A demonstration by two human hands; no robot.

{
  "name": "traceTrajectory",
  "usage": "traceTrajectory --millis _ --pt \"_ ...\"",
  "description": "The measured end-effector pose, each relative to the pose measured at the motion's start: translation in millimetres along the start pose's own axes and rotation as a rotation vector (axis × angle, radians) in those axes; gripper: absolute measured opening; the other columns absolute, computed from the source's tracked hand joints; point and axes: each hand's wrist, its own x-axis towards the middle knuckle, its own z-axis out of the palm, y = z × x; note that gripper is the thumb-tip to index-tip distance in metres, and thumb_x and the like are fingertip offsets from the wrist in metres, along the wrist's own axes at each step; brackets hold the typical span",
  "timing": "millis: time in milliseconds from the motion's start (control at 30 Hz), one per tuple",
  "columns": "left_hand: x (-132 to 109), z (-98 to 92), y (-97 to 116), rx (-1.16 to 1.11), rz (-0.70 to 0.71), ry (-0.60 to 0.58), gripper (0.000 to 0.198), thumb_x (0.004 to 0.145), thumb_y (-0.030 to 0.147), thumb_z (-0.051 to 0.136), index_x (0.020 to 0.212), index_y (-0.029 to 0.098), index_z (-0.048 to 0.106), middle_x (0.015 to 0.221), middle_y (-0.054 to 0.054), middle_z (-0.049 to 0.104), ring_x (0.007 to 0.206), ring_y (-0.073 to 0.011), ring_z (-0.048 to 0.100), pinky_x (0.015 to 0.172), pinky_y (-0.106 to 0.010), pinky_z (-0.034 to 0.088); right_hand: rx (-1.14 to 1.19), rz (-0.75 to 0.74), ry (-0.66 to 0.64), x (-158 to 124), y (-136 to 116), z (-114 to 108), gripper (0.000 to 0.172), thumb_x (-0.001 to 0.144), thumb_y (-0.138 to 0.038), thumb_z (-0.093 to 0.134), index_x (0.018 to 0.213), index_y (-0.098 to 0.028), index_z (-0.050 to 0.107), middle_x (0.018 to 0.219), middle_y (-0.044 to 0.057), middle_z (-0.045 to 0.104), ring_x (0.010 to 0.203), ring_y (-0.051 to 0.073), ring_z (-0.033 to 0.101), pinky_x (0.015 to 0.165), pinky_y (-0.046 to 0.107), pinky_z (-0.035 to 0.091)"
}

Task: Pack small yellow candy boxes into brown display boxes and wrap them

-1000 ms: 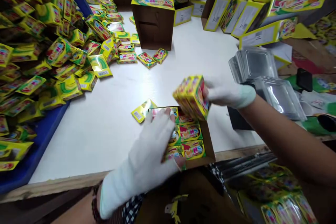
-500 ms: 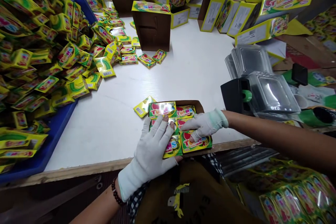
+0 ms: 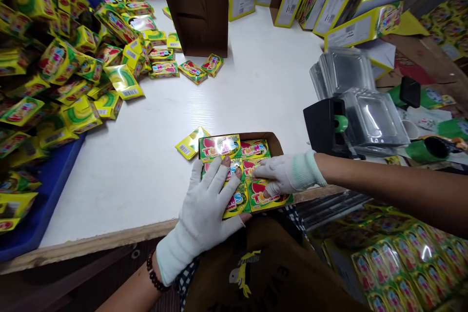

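A brown-walled display box lies at the table's front edge, packed with small yellow-green candy packs in rows. My left hand, in a white glove with bare fingertips, lies spread over the packs on the left side. My right hand, gloved the same way, rests on the right-hand packs with its fingers stretched out. Both hands press flat and grasp nothing. One loose yellow pack touches or nearly touches the box's far left corner.
A blue tray heaped with candy packs stands at left, spilling onto the white table. An upright brown box and several yellow boxes stand behind. At right are a black tape dispenser and clear plastic containers.
The whole view has shifted, so the tray and table items sit further left and higher. My right hand has moved slightly over the packs; my left hand stays spread on them.
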Motion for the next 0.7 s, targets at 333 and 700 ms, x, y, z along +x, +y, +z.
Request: traceTrajectory --millis 333,700 --pt "0 1.5 -1 0.019 0.011 0.010 0.074 0.080 0.059 0.061 0.137 0.012 0.051 0.147 -0.024 0.047 0.141 -0.0444 0.037 0.118 -0.068 0.013 0.082 -0.106 0.090 -2 17 6 0.047 0.085 -0.033 0.064 0.128 -0.016 0.061 0.124 0.013 0.062 0.109 0.027 0.060 0.092 0.038 0.049" --pt "-3 2.9 -3 0.001 0.016 0.011 0.076 0.080 0.059 0.061 0.140 0.016 0.047 0.149 -0.023 0.045 0.143 -0.0429 0.033 0.118 -0.068 0.013 0.149 -0.226 -0.140 16 37 -18 0.039 0.083 -0.039 0.066 0.115 -0.017 0.066 0.094 0.005 0.067 0.082 0.020 0.058 0.073 0.032 0.045"
